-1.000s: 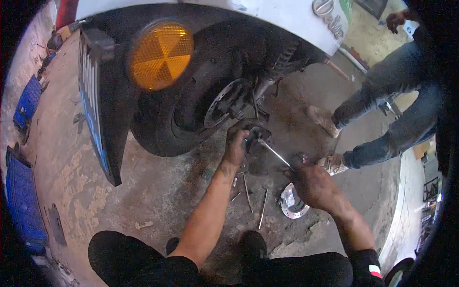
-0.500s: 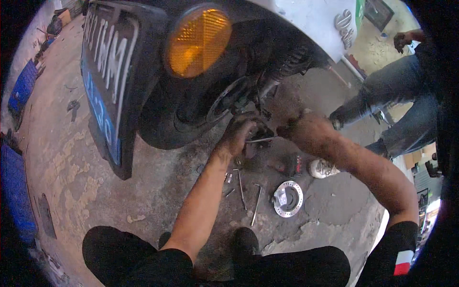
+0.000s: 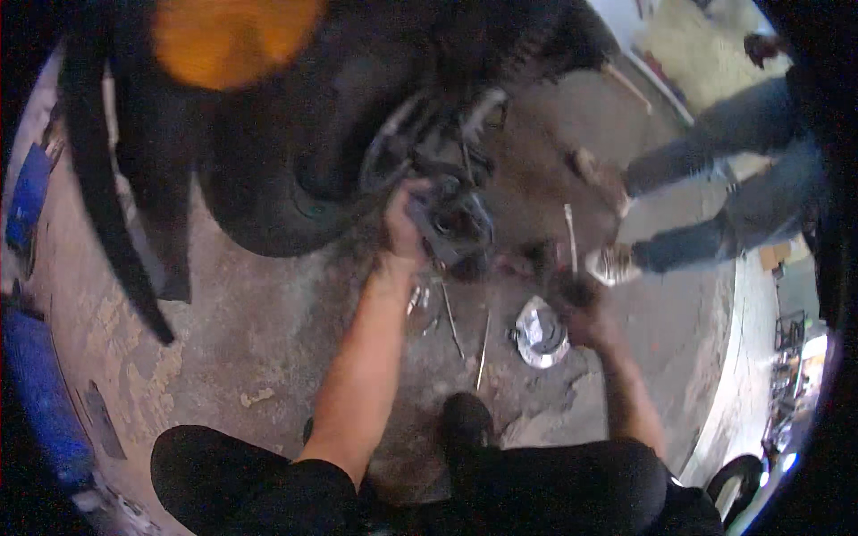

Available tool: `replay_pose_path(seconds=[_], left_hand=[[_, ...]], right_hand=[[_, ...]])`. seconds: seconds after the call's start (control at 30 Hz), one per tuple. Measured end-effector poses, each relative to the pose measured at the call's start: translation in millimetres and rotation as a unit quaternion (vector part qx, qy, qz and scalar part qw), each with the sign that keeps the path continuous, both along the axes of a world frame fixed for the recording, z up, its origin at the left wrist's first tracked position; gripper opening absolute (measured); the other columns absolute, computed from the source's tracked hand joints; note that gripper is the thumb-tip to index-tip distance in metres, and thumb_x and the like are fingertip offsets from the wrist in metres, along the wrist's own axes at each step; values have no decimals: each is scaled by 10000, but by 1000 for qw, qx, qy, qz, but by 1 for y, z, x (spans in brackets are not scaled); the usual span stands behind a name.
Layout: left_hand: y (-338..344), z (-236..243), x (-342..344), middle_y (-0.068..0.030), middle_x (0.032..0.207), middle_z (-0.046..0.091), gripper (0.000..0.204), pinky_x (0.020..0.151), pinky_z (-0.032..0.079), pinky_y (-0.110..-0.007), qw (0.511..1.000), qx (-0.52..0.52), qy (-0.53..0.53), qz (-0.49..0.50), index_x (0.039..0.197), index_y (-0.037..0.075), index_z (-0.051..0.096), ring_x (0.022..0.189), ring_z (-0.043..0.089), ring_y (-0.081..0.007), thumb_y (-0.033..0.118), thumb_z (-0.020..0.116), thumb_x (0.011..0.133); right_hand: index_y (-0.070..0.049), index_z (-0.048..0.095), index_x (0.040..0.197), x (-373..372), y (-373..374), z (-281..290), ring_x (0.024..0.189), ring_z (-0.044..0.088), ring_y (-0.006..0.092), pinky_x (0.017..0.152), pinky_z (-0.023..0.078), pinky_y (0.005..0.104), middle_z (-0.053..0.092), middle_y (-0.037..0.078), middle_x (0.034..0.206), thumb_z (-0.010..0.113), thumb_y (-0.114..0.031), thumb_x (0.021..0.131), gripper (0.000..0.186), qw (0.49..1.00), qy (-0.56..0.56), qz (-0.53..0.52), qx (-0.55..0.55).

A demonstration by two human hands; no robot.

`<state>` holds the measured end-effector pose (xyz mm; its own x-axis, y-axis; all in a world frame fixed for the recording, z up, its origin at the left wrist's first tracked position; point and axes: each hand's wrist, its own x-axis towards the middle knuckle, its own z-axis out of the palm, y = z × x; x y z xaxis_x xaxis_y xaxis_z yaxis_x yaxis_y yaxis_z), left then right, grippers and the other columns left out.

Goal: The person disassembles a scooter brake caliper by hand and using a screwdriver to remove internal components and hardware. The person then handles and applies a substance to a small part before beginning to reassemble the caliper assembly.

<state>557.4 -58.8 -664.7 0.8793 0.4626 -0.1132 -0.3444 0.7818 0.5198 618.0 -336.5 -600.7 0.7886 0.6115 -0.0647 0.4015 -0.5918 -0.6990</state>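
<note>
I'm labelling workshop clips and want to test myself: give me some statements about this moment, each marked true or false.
1. The right hand holds a long metal tool. True.
2. The left hand is empty. False: it grips a dark part.
3. The long metal tool is touching the dark part. False: its tip is apart from it, off to the right.
4. A silvery round plate lies on the floor, right of two thin metal rods. True.
5. The orange reflector is at the lower right of the picture. False: it is at the upper left.
6. Another person's blue jeans show at the right. True.
</note>
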Motion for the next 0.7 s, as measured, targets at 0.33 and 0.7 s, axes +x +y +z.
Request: replay_pose_path(seconds=[0.33,0.7], left_hand=[[-5,11,-6,-93,924,636,457,704,514,-389,998,8,-53,30,1051,71,593,812,616,-275,447,462,828],[-2,-22,6,-94,1086,605,457,796,500,-461,985,85,84,121,1145,82,549,944,598,-297,430,368,911]], right_hand=[[-49,536,1172,-125,4,-225,1104,507,381,936,427,421,512,223,1211,643,-280,797,453,984,135,106,33],[-22,546,1152,-22,-66,-187,1009,494,414,881,423,471,537,233,1080,738,-295,683,575,952,-231,-142,-140]])
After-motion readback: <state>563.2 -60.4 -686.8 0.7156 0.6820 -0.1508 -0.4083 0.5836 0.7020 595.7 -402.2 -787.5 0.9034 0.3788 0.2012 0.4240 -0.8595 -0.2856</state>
